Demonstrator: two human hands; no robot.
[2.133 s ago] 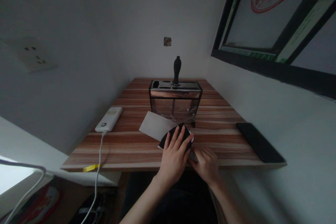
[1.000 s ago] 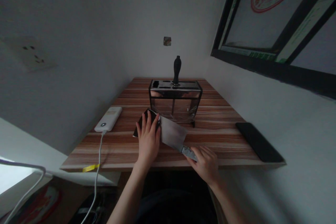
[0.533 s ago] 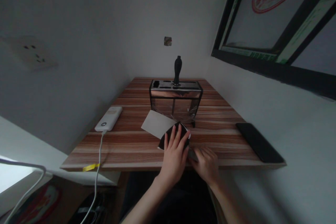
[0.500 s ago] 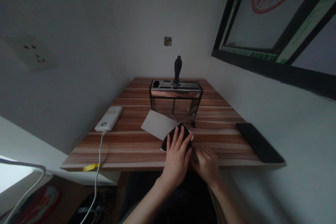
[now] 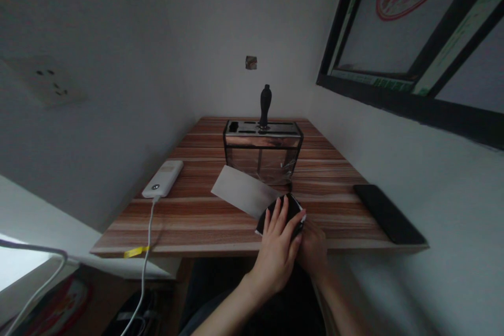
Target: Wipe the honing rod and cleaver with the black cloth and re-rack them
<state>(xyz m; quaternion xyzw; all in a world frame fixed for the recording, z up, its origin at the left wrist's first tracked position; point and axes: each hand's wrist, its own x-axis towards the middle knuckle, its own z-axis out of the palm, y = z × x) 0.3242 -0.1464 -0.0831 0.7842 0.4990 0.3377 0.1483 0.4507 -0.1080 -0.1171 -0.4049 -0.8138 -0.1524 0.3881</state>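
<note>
A flat, pale grey cleaver blade [image 5: 240, 189] lies on the table, pointing to the upper left. A black cloth [image 5: 292, 209] with a whitish edge covers its near end. My left hand [image 5: 280, 239] holds the cloth against the blade, fingers laid over the top. Just right of it, my right hand [image 5: 315, 244] is closed at the handle end of the cleaver; the handle itself is hidden. Behind the blade stands a clear-sided knife block [image 5: 263, 139] with a metal top and one black-handled knife [image 5: 265, 105] upright in it.
A white power bank [image 5: 163, 178] with a white cable [image 5: 148, 241] lies on the left of the wood-patterned table [image 5: 197, 223]. A dark phone [image 5: 389, 213] is at the right edge. Yellow tape [image 5: 136, 252] sticks to the front edge. Walls stand close on both sides.
My left hand and the black cloth have slid right and toward me along the blade, uncovering more of it. The left hand now partly overlaps my right hand. The blade's far end has barely moved.
</note>
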